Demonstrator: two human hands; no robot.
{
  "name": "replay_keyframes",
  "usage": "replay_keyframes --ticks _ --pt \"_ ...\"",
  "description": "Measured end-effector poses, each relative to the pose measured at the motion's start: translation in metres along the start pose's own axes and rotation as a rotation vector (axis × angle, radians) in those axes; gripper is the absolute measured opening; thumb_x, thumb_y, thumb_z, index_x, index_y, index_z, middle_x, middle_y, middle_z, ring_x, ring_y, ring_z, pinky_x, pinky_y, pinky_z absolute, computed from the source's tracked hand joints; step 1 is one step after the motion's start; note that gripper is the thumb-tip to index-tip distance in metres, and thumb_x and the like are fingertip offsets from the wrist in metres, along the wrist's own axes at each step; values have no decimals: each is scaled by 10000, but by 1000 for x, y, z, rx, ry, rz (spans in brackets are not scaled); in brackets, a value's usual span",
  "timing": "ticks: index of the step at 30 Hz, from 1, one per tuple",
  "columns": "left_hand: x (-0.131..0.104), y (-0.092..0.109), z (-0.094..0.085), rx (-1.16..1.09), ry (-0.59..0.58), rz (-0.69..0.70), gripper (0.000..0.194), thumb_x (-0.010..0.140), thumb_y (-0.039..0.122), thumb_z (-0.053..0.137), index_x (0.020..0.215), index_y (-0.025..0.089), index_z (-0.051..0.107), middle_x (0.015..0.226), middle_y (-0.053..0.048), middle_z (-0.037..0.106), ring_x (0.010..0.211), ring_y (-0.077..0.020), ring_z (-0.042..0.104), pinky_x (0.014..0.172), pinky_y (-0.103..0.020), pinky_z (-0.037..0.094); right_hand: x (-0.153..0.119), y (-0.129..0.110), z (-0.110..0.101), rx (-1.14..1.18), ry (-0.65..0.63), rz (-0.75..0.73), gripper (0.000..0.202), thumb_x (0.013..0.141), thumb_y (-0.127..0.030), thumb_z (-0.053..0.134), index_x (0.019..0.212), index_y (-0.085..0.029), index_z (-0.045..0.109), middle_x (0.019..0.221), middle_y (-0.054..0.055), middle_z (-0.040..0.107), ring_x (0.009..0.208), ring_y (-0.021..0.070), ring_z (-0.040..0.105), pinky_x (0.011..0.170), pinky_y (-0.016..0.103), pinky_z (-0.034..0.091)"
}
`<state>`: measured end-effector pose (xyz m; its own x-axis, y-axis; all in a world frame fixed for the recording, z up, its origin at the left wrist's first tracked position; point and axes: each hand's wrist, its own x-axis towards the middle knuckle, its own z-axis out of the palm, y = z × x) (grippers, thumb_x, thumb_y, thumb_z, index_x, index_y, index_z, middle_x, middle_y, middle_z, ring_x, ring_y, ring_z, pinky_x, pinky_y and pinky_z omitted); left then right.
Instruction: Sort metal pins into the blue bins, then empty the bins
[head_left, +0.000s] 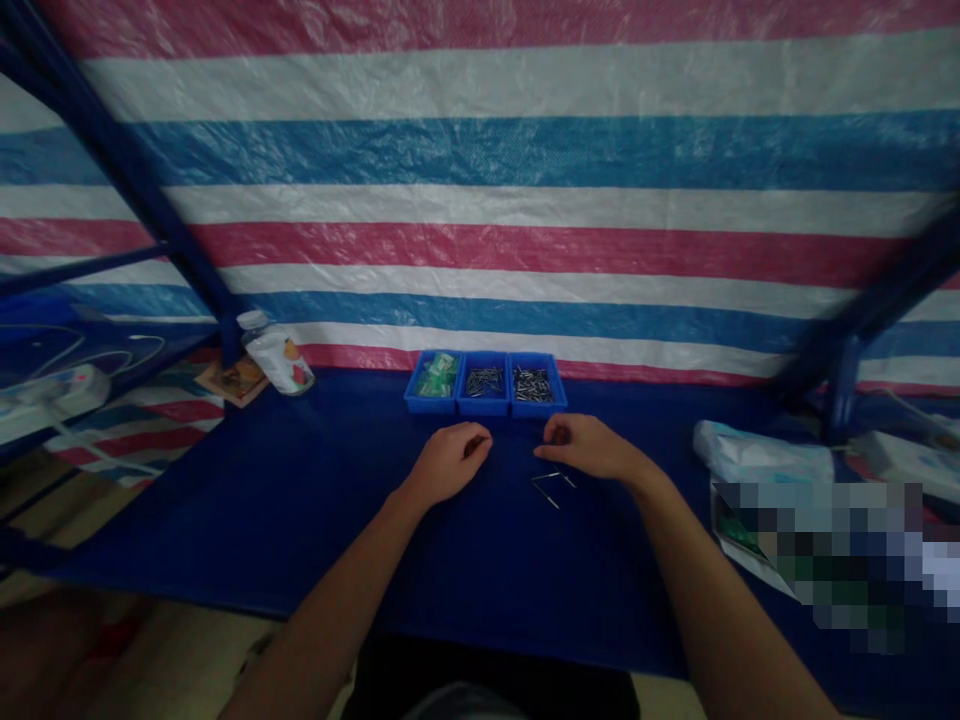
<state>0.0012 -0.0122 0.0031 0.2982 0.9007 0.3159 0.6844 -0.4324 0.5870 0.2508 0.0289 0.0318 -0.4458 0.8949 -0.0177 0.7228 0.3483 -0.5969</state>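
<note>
My left hand is held just over the blue tabletop, its fingers curled and the thumb against the forefinger. Whatever it may hold is hidden. Across a small gap, my right hand is also curled, thumb and forefinger close together; I cannot make out anything between them. Several thin metal pins lie loose on the table just below my right hand. Beyond both hands stand three joined blue bins: the left bin has small green-and-clear plastic packets, while the middle bin and right bin contain many small metal pins.
A labelled plastic bottle leans at the back left beside a brown packet. At right lie a white-and-blue plastic package and a pixelated area. Power strips flank the table; striped sheeting hangs behind it.
</note>
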Motion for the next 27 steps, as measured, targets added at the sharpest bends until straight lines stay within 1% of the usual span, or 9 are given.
replay_keyframes --ticks 2,5,8,9,10,12,17,21,27 --pt "-1 -1 0 31 46 -22 153 910 255 529 898 207 674 817 -10 675 708 -151 610 682 -284 461 1 0 2 -37 15 4 272 775 -460 661 836 -195 670 796 40 693 694 165 608 610 287 397" --pt "5 -5 -8 131 201 -55 147 904 231 532 914 210 678 858 -33 673 808 -184 627 761 -314 485 4 -3 6 -45 51 8 248 829 -442 605 838 -201 661 780 31 686 688 160 603 613 285 390" --pt "30 -6 -25 275 291 -27 183 916 202 507 938 207 688 938 -66 688 930 -218 624 861 -349 479 3 -5 6 -60 -19 26 244 815 -440 623 851 -201 655 781 28 682 685 158 600 606 280 382" --pt "43 -5 -32 344 262 -11 198 915 193 505 965 203 696 968 -79 692 946 -226 624 873 -354 474 2 -6 5 -68 -65 39 266 787 -455 653 867 -201 656 800 31 683 693 162 601 604 279 381" --pt "57 -3 -38 425 154 19 208 904 181 515 990 196 703 1009 -95 696 967 -235 624 887 -360 466 -1 -7 3 -77 -111 54 309 748 -473 690 891 -201 656 832 36 686 712 169 604 607 279 383" --pt "87 2 -48 628 -159 37 232 887 166 513 991 189 719 1049 -128 705 1009 -270 622 903 -397 446 -6 -10 0 -101 -190 85 437 660 -504 758 954 -200 649 926 53 685 785 192 614 635 283 398" --pt "141 9 -49 659 -470 26 194 678 86 661 777 224 756 866 -68 753 820 -232 674 754 -312 472 -18 -26 -4 -252 -275 179 606 572 -445 821 1092 -207 620 1101 90 657 950 256 614 736 315 416" --pt "153 9 -36 688 -602 -3 212 611 68 692 750 211 766 854 -96 762 782 -252 686 691 -310 487 -20 -39 1 -266 -311 183 389 665 -280 763 1034 -229 651 1024 61 693 914 229 638 698 291 403" --pt "160 5 -24 754 -672 -20 255 607 59 683 825 149 781 985 -200 750 849 -317 704 708 -357 526 -19 -39 11 -211 -281 115 215 739 -115 608 901 -230 690 922 37 720 833 184 657 662 276 389"
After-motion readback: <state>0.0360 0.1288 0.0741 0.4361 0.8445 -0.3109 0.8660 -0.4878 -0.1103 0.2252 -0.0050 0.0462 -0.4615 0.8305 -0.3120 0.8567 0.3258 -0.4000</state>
